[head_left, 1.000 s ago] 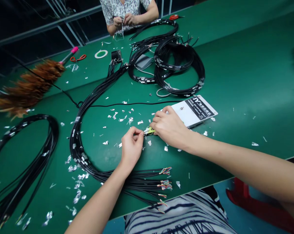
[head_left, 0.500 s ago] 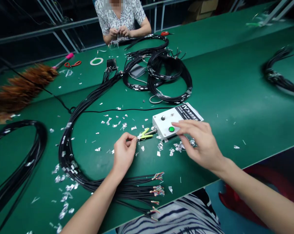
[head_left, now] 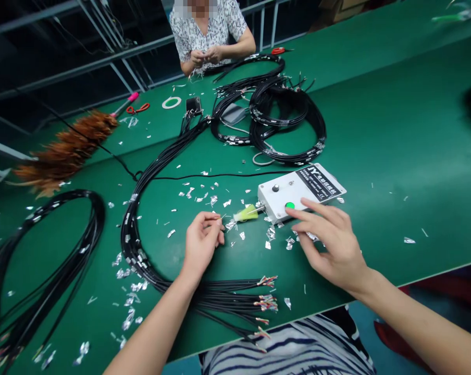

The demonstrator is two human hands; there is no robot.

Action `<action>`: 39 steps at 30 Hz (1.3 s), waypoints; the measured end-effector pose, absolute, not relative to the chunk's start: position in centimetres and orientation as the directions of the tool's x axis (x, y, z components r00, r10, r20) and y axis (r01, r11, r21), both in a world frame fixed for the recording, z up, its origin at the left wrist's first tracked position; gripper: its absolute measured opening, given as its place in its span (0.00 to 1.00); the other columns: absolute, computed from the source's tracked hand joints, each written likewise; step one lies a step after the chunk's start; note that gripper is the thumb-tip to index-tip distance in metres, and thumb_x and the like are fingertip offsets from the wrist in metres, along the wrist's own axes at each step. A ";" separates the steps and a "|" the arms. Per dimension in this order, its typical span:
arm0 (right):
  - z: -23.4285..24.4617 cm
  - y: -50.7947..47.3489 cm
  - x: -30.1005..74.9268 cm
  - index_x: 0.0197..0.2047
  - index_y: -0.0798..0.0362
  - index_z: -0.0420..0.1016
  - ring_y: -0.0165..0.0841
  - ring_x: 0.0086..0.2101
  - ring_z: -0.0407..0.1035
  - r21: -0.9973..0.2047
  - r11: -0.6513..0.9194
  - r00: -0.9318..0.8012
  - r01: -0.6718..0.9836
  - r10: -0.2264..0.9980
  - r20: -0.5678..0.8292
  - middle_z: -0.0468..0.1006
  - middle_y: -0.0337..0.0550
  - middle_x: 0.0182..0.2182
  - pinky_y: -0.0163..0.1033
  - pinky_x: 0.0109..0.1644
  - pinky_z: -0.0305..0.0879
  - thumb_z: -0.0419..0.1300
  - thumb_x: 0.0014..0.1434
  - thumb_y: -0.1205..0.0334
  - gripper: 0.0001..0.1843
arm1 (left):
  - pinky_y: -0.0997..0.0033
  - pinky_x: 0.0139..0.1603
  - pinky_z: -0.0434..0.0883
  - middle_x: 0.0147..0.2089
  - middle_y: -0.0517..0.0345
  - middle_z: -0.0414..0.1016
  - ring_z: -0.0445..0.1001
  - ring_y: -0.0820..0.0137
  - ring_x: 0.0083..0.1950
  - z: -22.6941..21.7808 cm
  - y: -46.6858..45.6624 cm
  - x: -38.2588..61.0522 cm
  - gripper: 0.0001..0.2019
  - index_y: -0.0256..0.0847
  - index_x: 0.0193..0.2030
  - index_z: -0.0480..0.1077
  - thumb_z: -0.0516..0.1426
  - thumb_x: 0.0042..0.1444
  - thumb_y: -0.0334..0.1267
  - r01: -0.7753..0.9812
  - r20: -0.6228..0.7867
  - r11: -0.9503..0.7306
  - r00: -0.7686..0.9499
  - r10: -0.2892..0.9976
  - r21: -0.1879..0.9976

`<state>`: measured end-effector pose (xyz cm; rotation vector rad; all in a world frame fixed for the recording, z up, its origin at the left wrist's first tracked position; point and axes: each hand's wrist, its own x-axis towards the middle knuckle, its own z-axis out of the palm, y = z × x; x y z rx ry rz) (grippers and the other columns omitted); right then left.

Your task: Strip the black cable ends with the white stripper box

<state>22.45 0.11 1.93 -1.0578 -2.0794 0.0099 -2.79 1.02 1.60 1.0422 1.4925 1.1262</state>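
My left hand (head_left: 204,239) is closed in a pinch, with a thin wire (head_left: 223,216) poking out between thumb and fingertips. Just right of it, a yellow-green clip (head_left: 246,213) on a metal shaft looks smeared by motion; a small gap separates it from the fingers. That shaft comes out of a white box (head_left: 272,200) with a black knob and a green button (head_left: 289,206). My right hand (head_left: 331,237) has its fingers spread over the box's near edge, one fingertip at the button. Beneath my left forearm runs a bundle of black cables (head_left: 223,301) with stripped, coloured wire ends.
Coiled black cables (head_left: 317,122) lie beyond the box, and another cable loop (head_left: 97,208) is at left. Foil scraps (head_left: 131,312) litter the green table (head_left: 395,172). A feather duster (head_left: 75,143), red-handled scissors (head_left: 138,108) and a tape roll (head_left: 171,102) lie farther back. A person (head_left: 210,36) sits opposite.
The view has shifted, so things sit farther right. The clip's two distinct arms now blur together, with a gap from my left fingers. A right fingertip has come onto the green button.
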 end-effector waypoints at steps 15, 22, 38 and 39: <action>-0.2 -4.2 21.0 0.44 0.50 0.72 0.37 0.43 0.77 -0.681 0.539 -0.400 0.495 0.837 0.373 0.82 0.47 0.43 0.47 0.46 0.75 0.54 0.65 0.71 0.09 | 0.81 0.17 0.67 0.13 0.68 0.63 0.67 0.76 0.14 4.8 8.2 -12.9 0.06 0.38 0.27 0.63 0.56 0.51 0.28 0.091 -0.264 0.379 -0.569 0.779 0.921; -0.2 -4.1 20.7 0.43 0.47 0.74 0.39 0.42 0.78 -0.668 0.553 -0.391 0.497 0.830 0.397 0.82 0.45 0.41 0.48 0.45 0.78 0.53 0.63 0.70 0.11 | 0.74 0.21 0.73 0.17 0.63 0.69 0.74 0.71 0.18 3.4 7.3 -13.8 0.09 0.38 0.32 0.62 0.61 0.50 0.30 0.128 -0.240 0.373 -0.568 0.787 0.919; 0.3 -2.7 19.8 0.40 0.48 0.74 0.35 0.35 0.77 -0.887 0.340 -0.248 0.312 0.930 0.270 0.80 0.42 0.34 0.40 0.39 0.76 0.54 0.66 0.63 0.07 | 0.64 0.47 0.70 0.40 0.54 0.78 0.75 0.62 0.44 3.5 -4.0 -2.4 0.07 0.43 0.39 0.74 0.54 0.62 0.34 0.639 -0.218 -0.079 0.374 0.902 0.765; 0.2 -2.7 19.8 0.42 0.49 0.74 0.35 0.35 0.77 -0.925 0.263 -0.222 0.274 0.953 0.205 0.81 0.43 0.35 0.40 0.40 0.76 0.54 0.67 0.61 0.07 | 0.65 0.46 0.69 0.39 0.54 0.77 0.75 0.63 0.43 3.4 -3.9 -2.4 0.07 0.43 0.38 0.74 0.54 0.62 0.34 0.625 -0.211 -0.065 0.357 0.910 0.778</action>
